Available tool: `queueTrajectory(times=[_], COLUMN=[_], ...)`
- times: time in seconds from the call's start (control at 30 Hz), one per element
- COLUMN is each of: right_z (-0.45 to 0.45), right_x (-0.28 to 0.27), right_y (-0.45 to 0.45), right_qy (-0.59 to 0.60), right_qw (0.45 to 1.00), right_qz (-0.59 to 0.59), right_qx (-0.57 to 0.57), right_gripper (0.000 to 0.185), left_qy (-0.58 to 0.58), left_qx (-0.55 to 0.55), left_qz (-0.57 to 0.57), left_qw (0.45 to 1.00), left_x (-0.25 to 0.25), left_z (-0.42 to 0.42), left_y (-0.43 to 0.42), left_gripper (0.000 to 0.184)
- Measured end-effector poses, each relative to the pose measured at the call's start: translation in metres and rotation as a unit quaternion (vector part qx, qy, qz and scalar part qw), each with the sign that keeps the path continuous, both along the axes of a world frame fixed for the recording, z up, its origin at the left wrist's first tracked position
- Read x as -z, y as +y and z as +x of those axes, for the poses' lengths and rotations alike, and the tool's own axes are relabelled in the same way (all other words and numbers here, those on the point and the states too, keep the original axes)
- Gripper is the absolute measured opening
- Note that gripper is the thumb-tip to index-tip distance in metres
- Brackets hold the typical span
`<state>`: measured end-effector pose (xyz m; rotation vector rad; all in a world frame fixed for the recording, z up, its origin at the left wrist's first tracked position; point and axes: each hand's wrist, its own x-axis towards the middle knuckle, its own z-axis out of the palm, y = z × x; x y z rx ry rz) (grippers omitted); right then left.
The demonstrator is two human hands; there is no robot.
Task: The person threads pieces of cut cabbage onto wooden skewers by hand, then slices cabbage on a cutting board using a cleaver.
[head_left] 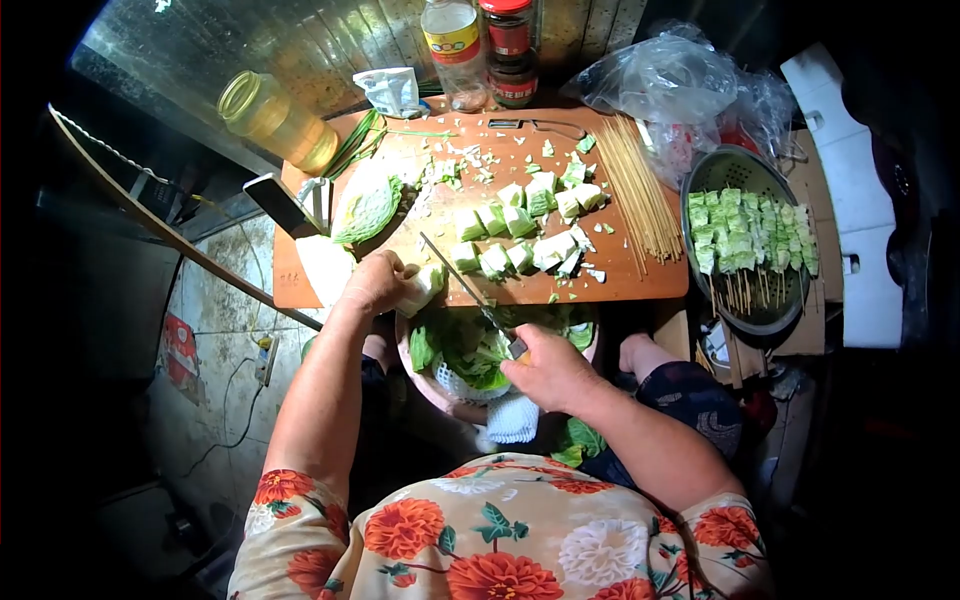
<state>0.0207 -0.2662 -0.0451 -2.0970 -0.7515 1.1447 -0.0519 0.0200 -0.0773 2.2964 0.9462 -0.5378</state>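
Observation:
My left hand (378, 284) is closed on a pale green cabbage piece (424, 290) at the front edge of the wooden board (345, 275). Just right of it, my right hand (548, 365) grips the handle of a knife (462, 275), whose blade slants up and left over the board's edge. Two rows of cut cabbage chunks (495, 262) lie on the board beyond the blade. A leafy cabbage part (368, 208) rests behind my left hand. Below the board, between my legs, stands a basin (412, 372) with green leaves (465, 345) in it.
Wooden skewers (635, 200) lie at the board's right. Beyond them, a colander (690, 180) holds skewered cabbage (745, 230). A yellowish jar (285, 125), a bottle (455, 55), a red-lidded jar (510, 40) and plastic bags (670, 75) stand along the back. A dark-screened device (280, 205) leans at left.

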Motion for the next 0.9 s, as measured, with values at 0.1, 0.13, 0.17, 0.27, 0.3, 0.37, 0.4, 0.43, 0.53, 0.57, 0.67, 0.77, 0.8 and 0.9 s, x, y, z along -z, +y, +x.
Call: queueTrajectory(times=[0.1,0.13,0.17,0.27,0.3,0.37,0.4,0.43,0.53,0.57,0.67,0.77,0.8,0.9], right_z=[-0.007,-0.009,-0.01,-0.012,-0.013,-0.013,-0.013,-0.012,-0.004,-0.001,0.008,0.014,0.015,0.015], right_x=[0.006,0.008,0.011,0.014,0.014,0.012,0.007,0.003,0.001,-0.001,-0.002,0.003,0.001,-0.002], right_y=[0.002,0.004,0.006,0.01,0.012,0.017,0.019,0.021,0.027,0.028,0.028,0.027,0.027,0.028], right_qy=[0.006,0.0,0.001,-0.008,-0.006,-0.004,-0.012,-0.021,-0.056,-0.056,-0.113,-0.142,-0.142,-0.134], right_qw=[1.0,1.0,1.0,0.999,0.999,0.998,0.998,0.997,0.993,0.993,0.986,0.979,0.979,0.979], right_qz=[-0.014,-0.02,-0.019,-0.043,-0.051,-0.058,-0.064,-0.069,-0.077,-0.077,-0.076,-0.069,-0.072,-0.083], right_qx=[0.005,0.009,0.008,0.008,0.005,0.001,-0.015,-0.03,-0.065,-0.066,-0.095,-0.129,-0.13,-0.129], right_gripper=[0.048,0.048,0.048,0.048,0.049,0.049,0.047,0.046,0.03,0.03,0.026,0.043,0.043,0.043], left_qy=[-0.03,-0.02,-0.019,-0.027,-0.044,-0.06,-0.06,-0.066,-0.108,-0.107,-0.1,-0.082,-0.073,-0.072], left_qx=[-0.035,-0.027,-0.028,-0.027,-0.046,-0.043,-0.044,-0.068,-0.086,-0.108,-0.126,-0.134,-0.133,-0.143], left_qz=[-0.039,-0.026,-0.026,-0.03,-0.069,-0.094,-0.094,-0.11,-0.11,-0.117,-0.12,-0.141,-0.138,-0.131], left_qw=[0.998,0.999,0.999,0.999,0.996,0.993,0.993,0.989,0.984,0.981,0.98,0.977,0.979,0.978], left_x=[-0.001,0.004,0.007,0.023,0.029,0.04,0.039,0.037,0.042,0.045,0.028,0.021,0.016,0.017], left_z=[-0.003,-0.005,-0.008,-0.014,-0.016,-0.019,-0.019,-0.018,-0.022,-0.023,-0.02,-0.017,-0.016,-0.015], left_y=[-0.006,-0.005,-0.003,-0.002,-0.002,-0.002,-0.005,-0.009,-0.014,-0.016,-0.024,-0.026,-0.027,-0.031], left_gripper=[0.04,0.04,0.04,0.042,0.041,0.043,0.043,0.045,0.05,0.054,0.059,0.058,0.057,0.054])
